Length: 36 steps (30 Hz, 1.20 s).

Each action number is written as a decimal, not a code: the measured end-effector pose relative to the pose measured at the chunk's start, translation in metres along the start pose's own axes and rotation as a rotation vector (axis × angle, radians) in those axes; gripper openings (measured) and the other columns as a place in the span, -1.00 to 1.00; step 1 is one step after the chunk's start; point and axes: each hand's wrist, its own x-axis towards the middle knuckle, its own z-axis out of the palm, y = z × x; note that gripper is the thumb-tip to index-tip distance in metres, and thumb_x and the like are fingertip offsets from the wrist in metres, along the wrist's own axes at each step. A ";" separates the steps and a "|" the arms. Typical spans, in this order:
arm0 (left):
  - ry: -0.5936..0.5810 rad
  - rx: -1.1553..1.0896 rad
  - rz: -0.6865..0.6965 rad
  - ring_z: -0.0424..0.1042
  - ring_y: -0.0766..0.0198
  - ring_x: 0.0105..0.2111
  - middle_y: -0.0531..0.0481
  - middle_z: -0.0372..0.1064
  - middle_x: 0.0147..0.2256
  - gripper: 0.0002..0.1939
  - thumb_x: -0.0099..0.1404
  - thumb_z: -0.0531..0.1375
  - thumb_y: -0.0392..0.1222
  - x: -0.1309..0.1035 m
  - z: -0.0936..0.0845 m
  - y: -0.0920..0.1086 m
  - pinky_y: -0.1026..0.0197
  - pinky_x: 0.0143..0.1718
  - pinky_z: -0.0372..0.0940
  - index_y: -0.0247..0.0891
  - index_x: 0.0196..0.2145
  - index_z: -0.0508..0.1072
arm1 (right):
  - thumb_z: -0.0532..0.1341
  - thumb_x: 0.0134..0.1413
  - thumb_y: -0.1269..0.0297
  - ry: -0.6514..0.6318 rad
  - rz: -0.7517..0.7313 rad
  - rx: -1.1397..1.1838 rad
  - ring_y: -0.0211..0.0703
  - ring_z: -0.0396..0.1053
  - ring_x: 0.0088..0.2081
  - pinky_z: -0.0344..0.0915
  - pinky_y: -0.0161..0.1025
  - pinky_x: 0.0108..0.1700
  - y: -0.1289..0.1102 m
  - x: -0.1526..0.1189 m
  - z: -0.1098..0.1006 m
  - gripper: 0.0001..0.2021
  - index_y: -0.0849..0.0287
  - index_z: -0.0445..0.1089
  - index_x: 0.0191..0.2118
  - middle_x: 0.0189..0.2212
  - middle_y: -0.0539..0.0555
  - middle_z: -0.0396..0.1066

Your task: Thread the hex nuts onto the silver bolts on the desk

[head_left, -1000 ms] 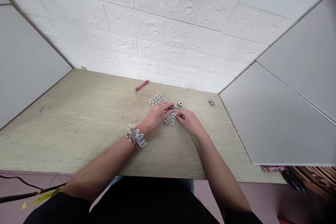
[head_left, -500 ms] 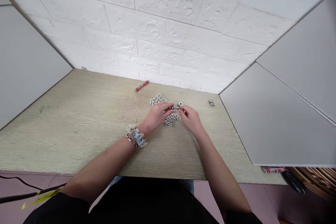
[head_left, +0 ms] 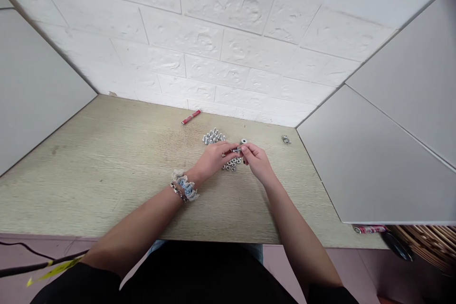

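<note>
Both hands meet over the middle of the table. My left hand (head_left: 214, 156) pinches a small metal bolt (head_left: 235, 150) between thumb and fingers, the bolt lying roughly level and pointing right. At its right end, the thumb and fingers of my right hand (head_left: 257, 160) are closed; a small metal piece seems to be there, too covered to name. Just behind the fingertips sits a washer stack (head_left: 244, 141). Several hex nuts (head_left: 231, 165) lie under and in front of the left fingers, partly hidden. Beyond the left hand, several bolts (head_left: 213, 136) stand in a group.
A red marker-like tube (head_left: 191, 117) lies near the white brick wall (head_left: 203, 76). Small metal parts (head_left: 286, 139) rest at the right. Grey panels (head_left: 384, 171) flank the wooden table (head_left: 135, 175). Below right are another red tube (head_left: 369, 230) and a woven basket (head_left: 427, 244).
My right hand has moved slightly left along the bolt, so its fingertips now close up against those of my left hand. The nuts and standing bolts stay put.
</note>
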 end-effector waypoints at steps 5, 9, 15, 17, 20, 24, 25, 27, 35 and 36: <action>0.007 0.007 -0.010 0.42 0.33 -0.34 0.00 0.46 -0.32 -0.77 0.19 0.13 -0.14 0.000 0.000 0.000 0.30 -0.27 0.30 -0.21 -0.20 0.45 | 0.08 -0.06 -0.06 0.000 0.043 0.077 -0.35 0.13 -0.57 0.13 -0.35 -0.50 -0.006 -0.002 0.001 -0.63 0.18 0.34 -0.36 -0.55 -0.04 0.28; 0.040 0.040 0.031 0.43 0.34 -0.32 -0.01 0.47 -0.30 -0.76 0.21 0.11 -0.16 -0.002 0.003 -0.003 0.31 -0.26 0.31 -0.23 -0.19 0.44 | 0.19 -0.15 0.01 -0.042 0.117 0.129 -0.37 0.12 -0.58 0.12 -0.37 -0.53 -0.008 -0.002 0.000 -0.66 0.18 0.37 -0.33 -0.57 -0.05 0.30; 0.068 0.104 0.142 0.43 0.33 -0.26 -0.04 0.47 -0.25 -0.76 0.21 0.10 -0.18 -0.004 0.005 -0.007 0.30 -0.21 0.32 -0.27 -0.18 0.44 | 0.21 -0.18 0.03 -0.115 0.173 0.225 -0.43 0.04 -0.64 0.02 -0.40 -0.61 -0.006 -0.002 0.001 -0.69 0.21 0.40 -0.40 -0.64 -0.08 0.24; 0.066 0.124 0.151 0.43 0.32 -0.25 -0.04 0.47 -0.25 -0.76 0.21 0.10 -0.18 -0.005 0.005 -0.008 0.29 -0.21 0.33 -0.27 -0.18 0.44 | 0.23 -0.21 0.05 -0.087 0.185 0.236 -0.43 0.03 -0.65 0.01 -0.40 -0.61 -0.006 -0.003 0.003 -0.68 0.21 0.40 -0.37 -0.65 -0.09 0.23; 0.066 0.154 0.132 0.43 0.30 -0.26 -0.04 0.47 -0.27 -0.75 0.21 0.10 -0.15 -0.005 0.006 -0.009 0.27 -0.22 0.33 -0.25 -0.18 0.45 | 0.22 -0.22 0.07 -0.026 0.202 0.227 -0.42 0.04 -0.65 0.01 -0.40 -0.61 -0.006 -0.002 0.005 -0.68 0.21 0.39 -0.35 -0.64 -0.08 0.25; 0.123 0.109 -0.040 0.44 0.28 -0.32 -0.04 0.48 -0.29 -0.74 0.16 0.15 -0.10 -0.002 0.005 -0.009 0.24 -0.25 0.33 -0.24 -0.22 0.47 | 0.20 -0.23 0.08 0.138 0.192 0.161 -0.39 0.10 -0.62 0.05 -0.37 -0.58 -0.002 0.004 -0.001 -0.66 0.23 0.37 -0.33 -0.56 -0.03 0.31; 0.142 0.078 -0.102 0.44 0.28 -0.32 -0.04 0.48 -0.29 -0.75 0.15 0.17 -0.11 -0.001 0.004 -0.009 0.24 -0.24 0.33 -0.24 -0.23 0.48 | 0.19 -0.22 0.08 0.192 0.177 0.100 -0.37 0.12 -0.60 0.08 -0.36 -0.56 0.000 0.006 -0.005 -0.65 0.23 0.37 -0.30 -0.53 -0.01 0.32; 0.179 -0.003 -0.233 0.44 0.26 -0.31 -0.05 0.48 -0.29 -0.75 0.13 0.19 -0.11 0.002 0.001 -0.008 0.22 -0.22 0.31 -0.25 -0.24 0.49 | 0.17 -0.19 0.09 0.289 0.138 -0.119 -0.32 0.19 -0.53 0.12 -0.34 -0.48 0.006 0.010 -0.016 -0.66 0.22 0.38 -0.29 -0.48 0.02 0.35; 0.258 -0.393 -0.544 0.42 0.22 -0.28 -0.07 0.47 -0.26 -0.65 0.07 0.20 -0.05 0.007 -0.003 -0.006 0.21 -0.21 0.29 -0.28 -0.21 0.49 | 0.10 -0.11 0.29 0.081 0.154 -0.836 -0.26 0.23 -0.43 0.04 -0.33 -0.40 0.022 0.009 -0.041 -0.83 0.18 0.42 -0.42 -0.46 0.05 0.36; 0.260 -0.409 -0.550 0.42 0.22 -0.28 -0.07 0.47 -0.27 -0.65 0.06 0.21 -0.05 0.007 -0.003 -0.006 0.21 -0.21 0.29 -0.28 -0.21 0.49 | 0.10 -0.10 0.29 0.071 0.150 -0.853 -0.25 0.23 -0.41 0.04 -0.34 -0.39 0.023 0.009 -0.041 -0.82 0.18 0.43 -0.41 -0.44 0.06 0.36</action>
